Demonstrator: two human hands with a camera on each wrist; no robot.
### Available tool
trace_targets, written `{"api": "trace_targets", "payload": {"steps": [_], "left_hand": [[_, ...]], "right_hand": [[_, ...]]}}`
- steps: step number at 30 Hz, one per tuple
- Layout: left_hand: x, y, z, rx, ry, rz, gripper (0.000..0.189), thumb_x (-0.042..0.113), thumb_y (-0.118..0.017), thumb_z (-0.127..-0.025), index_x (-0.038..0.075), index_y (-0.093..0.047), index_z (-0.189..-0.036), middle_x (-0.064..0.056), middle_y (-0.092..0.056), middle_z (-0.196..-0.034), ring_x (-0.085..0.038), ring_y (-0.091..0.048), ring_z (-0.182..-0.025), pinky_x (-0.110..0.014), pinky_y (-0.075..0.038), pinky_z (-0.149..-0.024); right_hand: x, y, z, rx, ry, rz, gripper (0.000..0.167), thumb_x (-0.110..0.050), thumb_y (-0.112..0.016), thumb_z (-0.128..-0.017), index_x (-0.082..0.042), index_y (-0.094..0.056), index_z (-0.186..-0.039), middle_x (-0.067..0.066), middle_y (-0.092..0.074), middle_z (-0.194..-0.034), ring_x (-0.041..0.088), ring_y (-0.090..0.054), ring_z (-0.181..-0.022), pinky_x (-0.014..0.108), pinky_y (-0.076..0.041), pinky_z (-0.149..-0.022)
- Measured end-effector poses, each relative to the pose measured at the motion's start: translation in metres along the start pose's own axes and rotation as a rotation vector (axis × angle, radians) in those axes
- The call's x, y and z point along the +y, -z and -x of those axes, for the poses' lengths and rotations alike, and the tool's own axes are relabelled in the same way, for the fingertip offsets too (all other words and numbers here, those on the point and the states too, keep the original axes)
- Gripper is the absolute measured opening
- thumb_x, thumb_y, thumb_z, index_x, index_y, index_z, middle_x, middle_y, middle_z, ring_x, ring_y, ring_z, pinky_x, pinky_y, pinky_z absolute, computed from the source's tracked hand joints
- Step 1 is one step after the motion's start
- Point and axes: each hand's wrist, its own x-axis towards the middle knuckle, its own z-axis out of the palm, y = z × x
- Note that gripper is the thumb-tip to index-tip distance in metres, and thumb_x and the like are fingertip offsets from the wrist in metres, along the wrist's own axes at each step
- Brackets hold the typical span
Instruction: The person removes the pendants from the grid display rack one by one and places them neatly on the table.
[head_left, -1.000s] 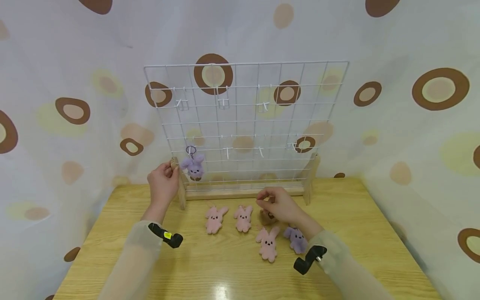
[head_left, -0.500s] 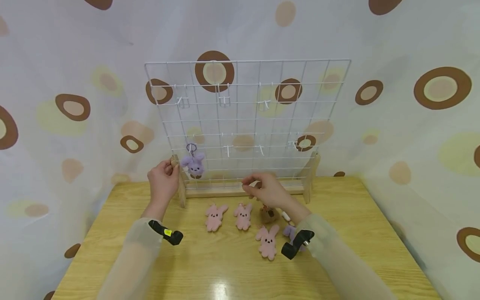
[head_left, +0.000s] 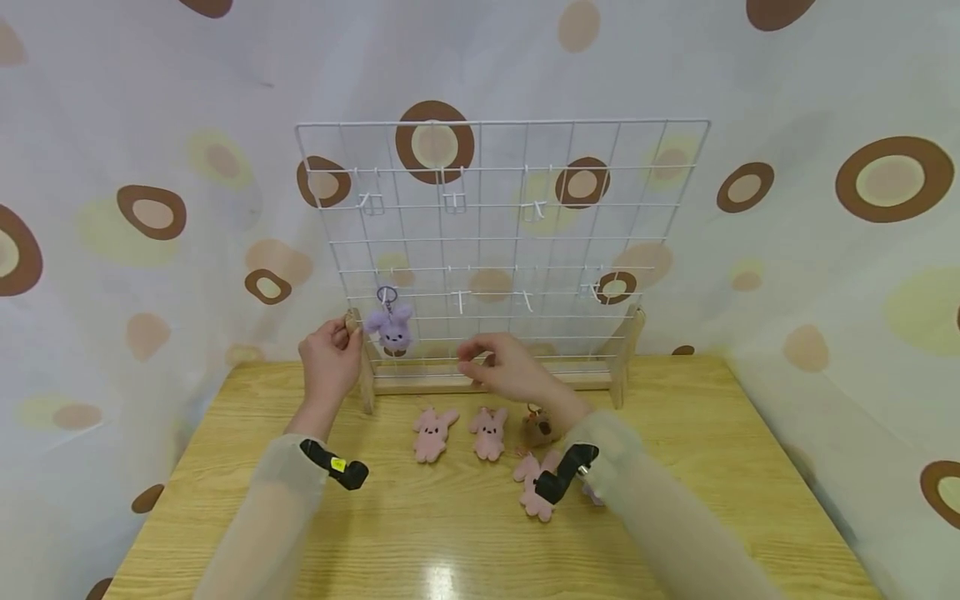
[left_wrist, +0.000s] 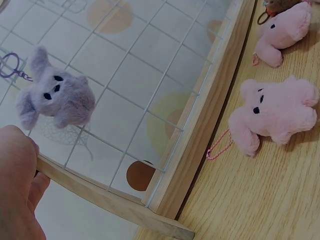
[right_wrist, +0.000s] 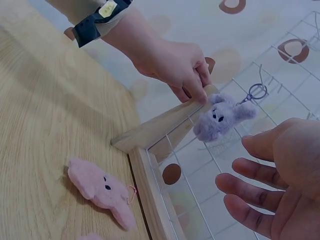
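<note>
My left hand [head_left: 330, 357] grips the top of the wooden left post [left_wrist: 115, 200] of a white wire grid rack [head_left: 480, 240]. Right beside it, a fluffy lilac bunny keychain [head_left: 392, 330] hangs by its purple ring from a hook on the grid. My right hand [head_left: 504, 367] hovers in front of the rack's lower bar, holding nothing. In the right wrist view its fingers [right_wrist: 250, 192] are spread and loosely bent, a short way from the lilac bunny. Pink bunny keychains [head_left: 431, 435] lie on the table below, one partly behind the right wrist camera.
A brown plush keychain [head_left: 537, 428] lies under my right forearm, which mostly covers another lilac plush [head_left: 592, 495]. Several white hooks [head_left: 460, 302] stick out from the grid in two rows. The wooden table [head_left: 360, 525] ends at a patterned backdrop [head_left: 817, 283].
My right hand has moved left and away from the brown plush toward the lilac bunny, and its forearm now covers more of the plushes. My left hand stays on the post.
</note>
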Motion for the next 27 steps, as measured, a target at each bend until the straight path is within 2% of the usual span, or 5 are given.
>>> {"api": "trace_targets", "payload": {"steps": [4, 8, 15, 21, 27], "left_hand": [[-0.001, 0.000, 0.000, 0.002, 0.004, -0.001, 0.026, 0.002, -0.071, -0.099, -0.014, -0.072, -0.119, -0.028, -0.074, -0.108, -0.037, -0.076, -0.102, -0.015, -0.057, -0.078], [-0.003, 0.000, 0.000, 0.000, 0.005, 0.004, 0.026, 0.002, -0.071, -0.099, -0.014, -0.071, -0.120, -0.029, -0.075, -0.107, -0.037, -0.076, -0.101, -0.009, -0.053, -0.075], [-0.004, -0.001, -0.001, -0.004, -0.003, 0.002, 0.025, 0.002, -0.071, -0.099, -0.014, -0.072, -0.119, -0.028, -0.075, -0.107, -0.036, -0.076, -0.101, -0.023, -0.060, -0.080], [-0.004, -0.001, -0.002, -0.001, -0.004, -0.006, 0.025, 0.002, -0.071, -0.099, -0.014, -0.072, -0.118, -0.028, -0.075, -0.108, -0.035, -0.076, -0.102, -0.030, -0.061, -0.083], [-0.002, 0.000, -0.001, -0.002, -0.003, 0.000, 0.025, 0.001, -0.071, -0.099, -0.014, -0.072, -0.119, -0.028, -0.074, -0.108, -0.037, -0.076, -0.102, -0.031, -0.060, -0.083]], "right_hand": [[-0.005, -0.005, -0.007, -0.009, 0.020, -0.013, 0.026, -0.008, -0.066, -0.105, 0.005, -0.068, -0.128, 0.018, -0.069, -0.119, 0.030, -0.073, -0.081, 0.042, -0.064, -0.073], [-0.010, -0.011, -0.014, -0.006, 0.043, 0.009, 0.025, -0.006, -0.067, -0.104, 0.003, -0.068, -0.127, 0.017, -0.069, -0.118, 0.027, -0.072, -0.079, 0.036, -0.062, -0.069], [-0.020, -0.018, -0.024, 0.001, 0.038, 0.052, 0.030, -0.010, -0.066, -0.105, 0.000, -0.067, -0.133, 0.013, -0.069, -0.119, 0.016, -0.069, -0.074, 0.028, -0.053, -0.057], [-0.027, -0.023, -0.034, 0.014, 0.063, 0.142, 0.033, -0.013, -0.067, -0.105, -0.001, -0.066, -0.136, 0.015, -0.069, -0.127, 0.015, -0.062, -0.067, 0.028, -0.052, -0.058], [-0.035, -0.030, -0.043, 0.013, 0.048, 0.157, 0.035, -0.014, -0.067, -0.105, -0.001, -0.064, -0.138, 0.015, -0.067, -0.132, 0.019, -0.066, -0.078, 0.029, -0.055, -0.065]]}}
